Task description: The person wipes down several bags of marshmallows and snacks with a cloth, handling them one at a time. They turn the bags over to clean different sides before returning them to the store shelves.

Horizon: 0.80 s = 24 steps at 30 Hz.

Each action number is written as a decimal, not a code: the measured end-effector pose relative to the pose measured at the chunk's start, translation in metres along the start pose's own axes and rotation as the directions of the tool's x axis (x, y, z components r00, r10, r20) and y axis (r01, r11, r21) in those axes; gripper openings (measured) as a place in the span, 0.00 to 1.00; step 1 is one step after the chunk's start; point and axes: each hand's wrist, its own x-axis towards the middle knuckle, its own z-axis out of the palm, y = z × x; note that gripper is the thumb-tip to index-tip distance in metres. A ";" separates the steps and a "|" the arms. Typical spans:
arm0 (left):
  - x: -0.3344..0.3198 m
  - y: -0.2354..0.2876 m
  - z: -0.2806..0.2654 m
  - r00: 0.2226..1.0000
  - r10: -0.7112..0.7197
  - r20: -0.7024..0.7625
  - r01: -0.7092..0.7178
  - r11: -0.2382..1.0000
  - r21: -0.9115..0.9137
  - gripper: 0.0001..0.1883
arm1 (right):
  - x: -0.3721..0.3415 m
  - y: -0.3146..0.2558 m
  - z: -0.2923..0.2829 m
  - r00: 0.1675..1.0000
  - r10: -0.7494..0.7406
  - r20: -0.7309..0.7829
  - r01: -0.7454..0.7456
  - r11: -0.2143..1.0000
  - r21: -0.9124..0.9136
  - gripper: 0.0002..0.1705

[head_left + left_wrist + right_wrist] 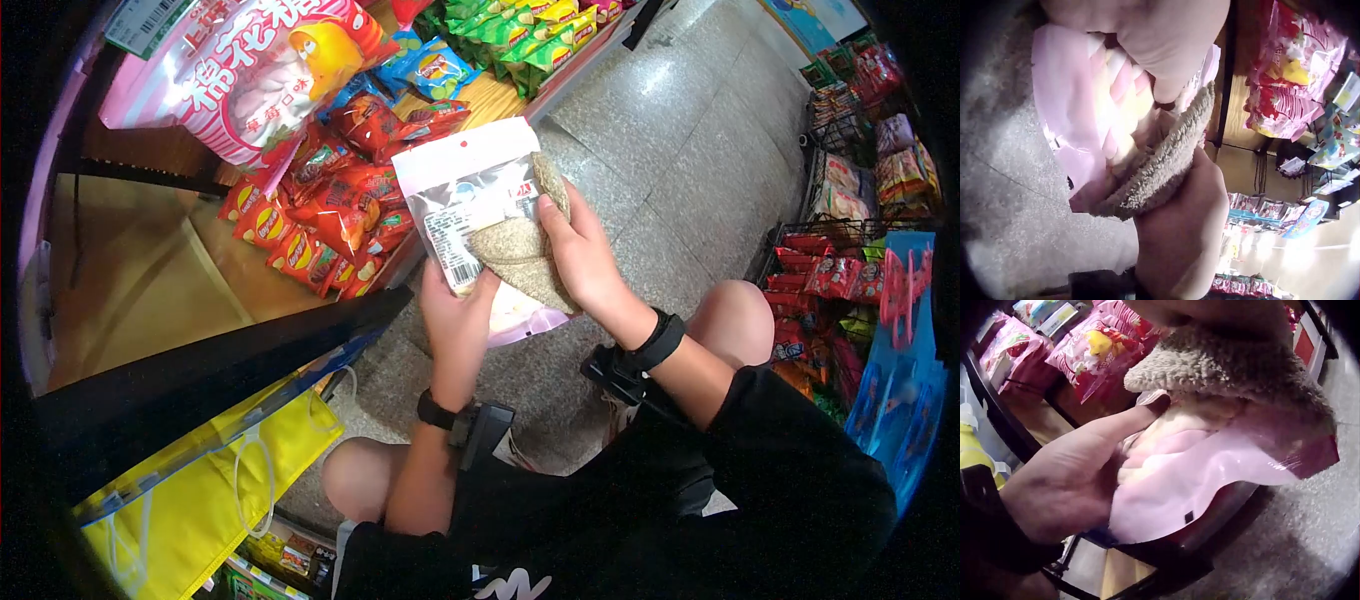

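Note:
A clear-and-pink bag of twisted marshmallows (455,215), with a white header and a barcode label, is held up between both hands. My left hand (455,315) grips its lower left edge, the thumb over the front. My right hand (588,258) holds a fuzzy grey-brown cloth (515,245) against the bag's right side, the thumb on top of it. In the left wrist view the cloth (1166,162) wraps along the bag's edge beside pink, yellow and white marshmallows (1125,94). The right wrist view shows the left hand (1072,469) pinching the bag near its pink end (1166,500).
Red chip bags (340,210) and a large pink cotton candy bag (250,80) fill the wooden shelf at left. Green packets (530,40) lie farther back. A yellow bag (220,480) hangs at lower left. Snack racks (840,270) line the right, beyond the grey tiled floor (670,140).

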 end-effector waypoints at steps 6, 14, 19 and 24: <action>-0.005 0.000 -0.001 0.995 0.075 -0.071 -0.060 0.980 0.191 0.18 | -0.008 0.004 0.014 0.999 -0.033 -0.005 0.033 0.984 0.174 0.28; -0.014 0.019 0.025 0.988 0.134 -0.071 -0.119 0.975 0.187 0.13 | -0.030 -0.002 0.029 0.979 -0.201 0.043 0.202 0.902 -0.382 0.28; 0.004 0.017 0.025 0.977 0.194 -0.086 -0.179 0.971 0.156 0.15 | -0.034 -0.006 0.038 0.972 -0.175 0.156 0.203 0.960 -0.190 0.27; 0.014 0.029 0.030 0.988 0.157 -0.001 -0.157 0.987 0.047 0.16 | -0.030 -0.015 0.043 0.979 -0.194 0.062 0.202 0.958 -0.203 0.26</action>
